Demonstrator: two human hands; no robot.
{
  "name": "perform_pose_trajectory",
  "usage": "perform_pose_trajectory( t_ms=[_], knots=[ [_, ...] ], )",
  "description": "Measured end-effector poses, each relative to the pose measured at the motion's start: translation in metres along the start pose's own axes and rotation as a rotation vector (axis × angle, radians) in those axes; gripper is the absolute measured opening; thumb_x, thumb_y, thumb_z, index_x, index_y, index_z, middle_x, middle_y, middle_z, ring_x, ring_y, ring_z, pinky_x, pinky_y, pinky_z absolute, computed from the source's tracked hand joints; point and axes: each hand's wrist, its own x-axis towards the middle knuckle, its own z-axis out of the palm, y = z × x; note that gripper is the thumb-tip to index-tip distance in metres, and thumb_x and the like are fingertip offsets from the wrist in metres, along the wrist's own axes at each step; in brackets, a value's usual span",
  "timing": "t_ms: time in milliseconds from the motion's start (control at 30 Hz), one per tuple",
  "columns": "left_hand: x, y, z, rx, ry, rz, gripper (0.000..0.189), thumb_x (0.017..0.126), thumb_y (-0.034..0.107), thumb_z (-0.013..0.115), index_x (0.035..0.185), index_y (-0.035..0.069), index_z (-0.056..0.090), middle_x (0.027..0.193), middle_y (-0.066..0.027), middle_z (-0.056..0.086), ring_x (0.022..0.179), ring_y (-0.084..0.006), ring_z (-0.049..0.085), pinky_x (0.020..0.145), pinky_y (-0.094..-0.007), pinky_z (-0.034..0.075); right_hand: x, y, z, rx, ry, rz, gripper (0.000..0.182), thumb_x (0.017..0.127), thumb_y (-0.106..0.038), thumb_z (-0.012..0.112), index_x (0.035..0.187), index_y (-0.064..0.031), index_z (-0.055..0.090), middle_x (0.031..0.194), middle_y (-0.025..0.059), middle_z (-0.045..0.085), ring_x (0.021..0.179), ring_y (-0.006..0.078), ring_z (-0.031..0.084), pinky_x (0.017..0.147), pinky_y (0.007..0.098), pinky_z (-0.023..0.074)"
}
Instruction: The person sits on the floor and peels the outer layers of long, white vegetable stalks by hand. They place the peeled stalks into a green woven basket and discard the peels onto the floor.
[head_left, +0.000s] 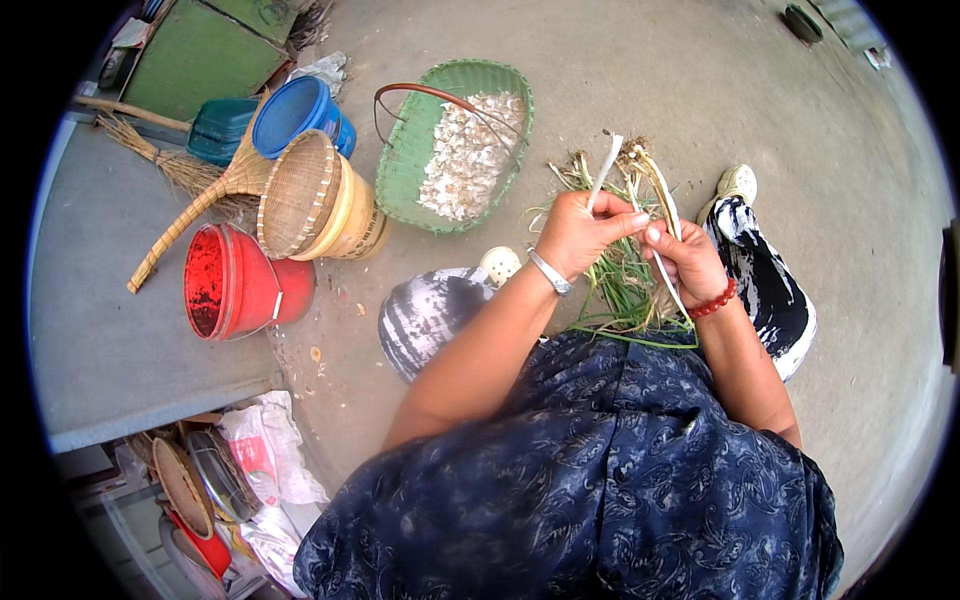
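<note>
My left hand (592, 232), with a silver bracelet at the wrist, holds a long white stalk (606, 171) of an allium-like plant between thumb and fingers. Close against it, my right hand (684, 255), wearing a red bead bracelet, grips a peeled-looking strip and a pale stalk (661, 184). The fingertips of both hands nearly meet. Below them, a heap of green-leaved stalks (619, 281) with roots lies on the floor between my feet. What the curled fingers cover is hidden.
A green woven basket (395, 161) holds white garlic-like pieces. Left of it stand a blue bucket (346, 135), a cream bucket (364, 217) topped by a wicker basket (298, 195), and a red bucket (292, 289). Brooms (195, 206) lie near a concrete ledge (112, 330).
</note>
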Motion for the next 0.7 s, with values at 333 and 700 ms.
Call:
perform_pose_trajectory(
  t_ms=[333, 700],
  knots=[
    [0.003, -0.008, 0.001, 0.077, -0.037, 0.118, 0.016, 0.078, 0.013, 0.058, 0.083, -0.002, 0.057, 0.076, -0.0025, 0.057, 0.070, -0.0079, 0.051, 0.066, -0.0208, 0.041, -0.001, 0.002, -0.004, 0.095, -0.033, 0.047, 0.011, 0.079, -0.014, 0.056, 0.079, -0.0030, 0.057, 0.061, -0.0009, 0.054, 0.040, 0.0017, 0.032, 0.037, 0.0149, 0.0250],
    [0.001, 0.003, 0.000, 0.091, 0.171, 0.241, 0.018, 0.072, 0.013, 0.064, 0.082, 0.001, 0.056, 0.075, -0.0026, 0.056, 0.068, -0.0076, 0.051, 0.062, -0.0203, 0.042, -0.002, 0.001, -0.002, 0.078, 0.026, 0.033, 0.012, 0.079, -0.014, 0.057, 0.078, -0.0021, 0.056, 0.060, -0.0006, 0.053, 0.040, 0.0019, 0.032, 0.036, 0.0149, 0.0254]
  ],
)
